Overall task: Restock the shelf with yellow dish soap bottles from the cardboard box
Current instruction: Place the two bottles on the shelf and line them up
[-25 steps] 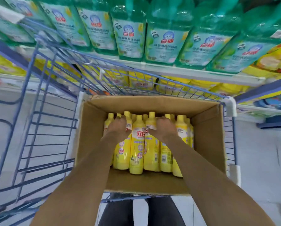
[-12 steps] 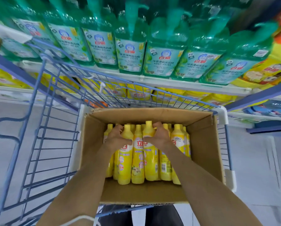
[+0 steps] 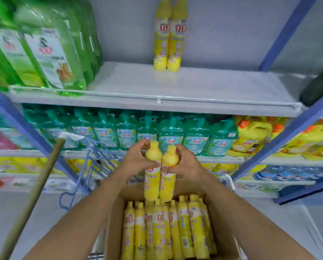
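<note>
My left hand (image 3: 136, 161) grips the neck of one yellow dish soap bottle (image 3: 151, 182), and my right hand (image 3: 188, 163) grips a second yellow bottle (image 3: 167, 182) beside it. Both bottles hang upright, side by side, just above the open cardboard box (image 3: 113, 222). Several more yellow bottles (image 3: 168, 229) lie packed in the box. Two yellow bottles (image 3: 168, 34) stand at the back of the grey upper shelf (image 3: 203, 85), which is otherwise bare to their right and front.
Big green refill bottles (image 3: 42, 49) fill the upper shelf's left end. Teal pump bottles (image 3: 138, 132) line the shelf below, with yellow jugs (image 3: 254, 139) to the right. The box sits in a blue wire cart (image 3: 95, 166). A wooden pole (image 3: 31, 199) leans at left.
Both hands have lifted a bottle each up out of the box. My view has tilted upward, bringing the upper shelf and its two bottles into sight.
</note>
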Tool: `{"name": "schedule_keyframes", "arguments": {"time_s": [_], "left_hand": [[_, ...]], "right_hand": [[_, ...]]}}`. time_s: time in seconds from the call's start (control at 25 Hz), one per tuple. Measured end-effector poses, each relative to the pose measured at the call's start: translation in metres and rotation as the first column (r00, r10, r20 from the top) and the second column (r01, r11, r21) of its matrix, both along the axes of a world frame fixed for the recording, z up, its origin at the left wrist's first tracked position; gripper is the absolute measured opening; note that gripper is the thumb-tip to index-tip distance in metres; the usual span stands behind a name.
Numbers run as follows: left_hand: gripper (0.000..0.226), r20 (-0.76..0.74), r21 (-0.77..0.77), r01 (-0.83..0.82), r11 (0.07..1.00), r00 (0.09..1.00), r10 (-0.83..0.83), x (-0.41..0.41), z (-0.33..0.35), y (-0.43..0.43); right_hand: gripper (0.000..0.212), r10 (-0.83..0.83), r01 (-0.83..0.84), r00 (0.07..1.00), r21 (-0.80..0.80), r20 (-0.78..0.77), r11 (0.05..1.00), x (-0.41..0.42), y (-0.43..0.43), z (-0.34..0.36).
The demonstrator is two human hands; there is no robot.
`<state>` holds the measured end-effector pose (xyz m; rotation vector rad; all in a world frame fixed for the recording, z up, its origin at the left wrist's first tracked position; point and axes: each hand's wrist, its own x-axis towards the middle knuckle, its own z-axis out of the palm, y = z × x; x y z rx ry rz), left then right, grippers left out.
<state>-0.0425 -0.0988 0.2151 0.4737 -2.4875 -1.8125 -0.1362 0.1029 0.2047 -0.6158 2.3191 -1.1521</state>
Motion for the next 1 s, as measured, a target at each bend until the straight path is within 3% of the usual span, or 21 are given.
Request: {"name": "schedule_keyframes", "arguments": {"time_s": [0.2, 0.52, 0.72, 1.0], "left_hand": [[0.060, -0.265, -0.072, -0.031, 0.997, 0.964, 0.011, -0.016, 0.128, -0.009], [0.058, -0.505, -0.093, -0.091, 0.991, 0.862, 0.032, -0.036, 0.267, 0.000], [0.056, -0.597, -0.100, -0.187, 0.977, 0.797, 0.091, -0.070, 0.313, -0.003], [0.055, -0.660, -0.062, -0.312, 0.948, 0.725, 0.196, -0.127, 0.311, -0.019]], "right_hand": [[0.071, 0.010, -0.055, 0.982, -0.240, -0.187, 0.969, -0.025, -0.003, 0.128], [0.058, 0.018, -0.152, 0.963, -0.490, -0.268, 0.858, -0.049, 0.004, 0.277], [0.062, 0.033, -0.177, 0.966, -0.567, -0.255, 0.804, -0.088, -0.002, 0.321], [0.064, -0.006, -0.142, 0.975, -0.650, -0.220, 0.746, -0.140, -0.035, 0.314]]}}
